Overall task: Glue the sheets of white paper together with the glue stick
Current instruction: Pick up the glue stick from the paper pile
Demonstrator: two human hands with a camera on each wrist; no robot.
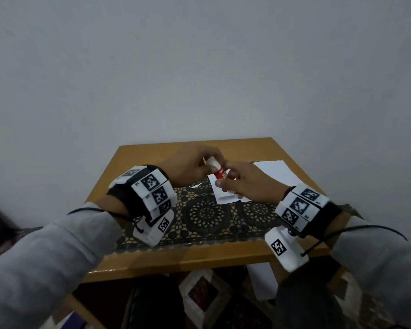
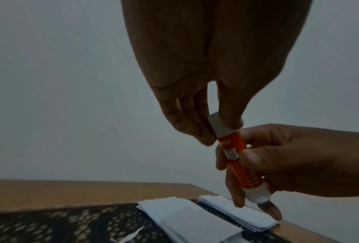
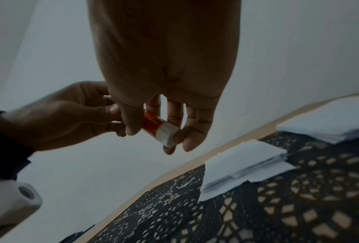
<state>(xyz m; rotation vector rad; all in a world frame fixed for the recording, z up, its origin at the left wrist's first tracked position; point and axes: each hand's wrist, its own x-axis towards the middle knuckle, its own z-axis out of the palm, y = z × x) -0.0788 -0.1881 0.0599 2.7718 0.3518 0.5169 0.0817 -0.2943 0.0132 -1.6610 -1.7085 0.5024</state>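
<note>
A plain grey wall (image 1: 199, 67) backs the wooden worktop (image 1: 176, 257), and I have both hands raised just above its far half. My left hand (image 1: 188, 166) pinches the white cap (image 2: 222, 125) of the glue stick (image 1: 220, 173) between thumb and fingertips. My right hand (image 1: 249, 184) curls its fingers (image 2: 232, 189) round the red-orange barrel, with the white base end down among them. There is one glue stick, and its long axis is tilted: in the head view the capped end points toward 11 o'clock and the base toward 5 o'clock. The cap sits on the barrel; I cannot tell whether it is loosened.

Under the hands, on the dark lace mat (image 1: 207, 217) that covers the worktop's middle, lies one loose pile of white paper sheets (image 3: 247, 166), its layers slightly fanned. A second, neater stack (image 1: 275, 172) lies at about 2 o'clock from the hands, near the worktop's far right edge, apart from the first. I cannot count the sheets in either pile. One small paper scrap (image 1: 196, 185) rests on the mat at 7 o'clock from the left hand. Below the worktop's near edge I see a patterned rug (image 1: 204, 293).
</note>
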